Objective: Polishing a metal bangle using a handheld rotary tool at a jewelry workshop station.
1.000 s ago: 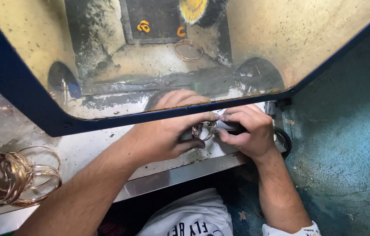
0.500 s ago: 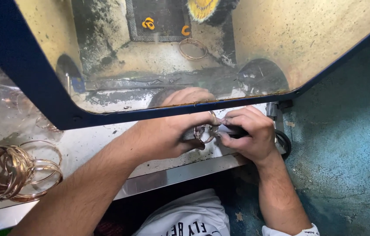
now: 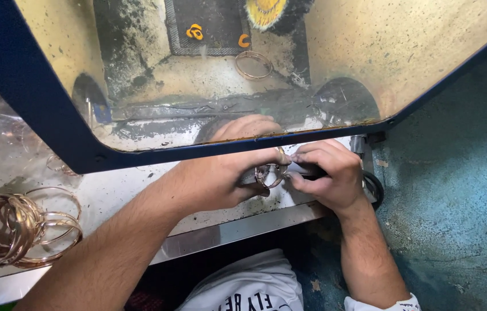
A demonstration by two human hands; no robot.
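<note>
- Two hands meet near the bench's [image 3: 140, 196] front edge, toward its right end, under a blue-framed shield [image 3: 48, 115].
- Left hand [image 3: 220, 181]: fingers curled shut, pinching a small metal ring [image 3: 269, 174].
- Right hand [image 3: 327, 175]: fingers closed round a dark tool [image 3: 307, 170] touching that ring.
- Many copper-coloured bangles [image 3: 10, 230] lie piled at the bench's left end.

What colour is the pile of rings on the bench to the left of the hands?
The pile of rings is a shiny coppery gold, seen in the head view, the only one.
</note>
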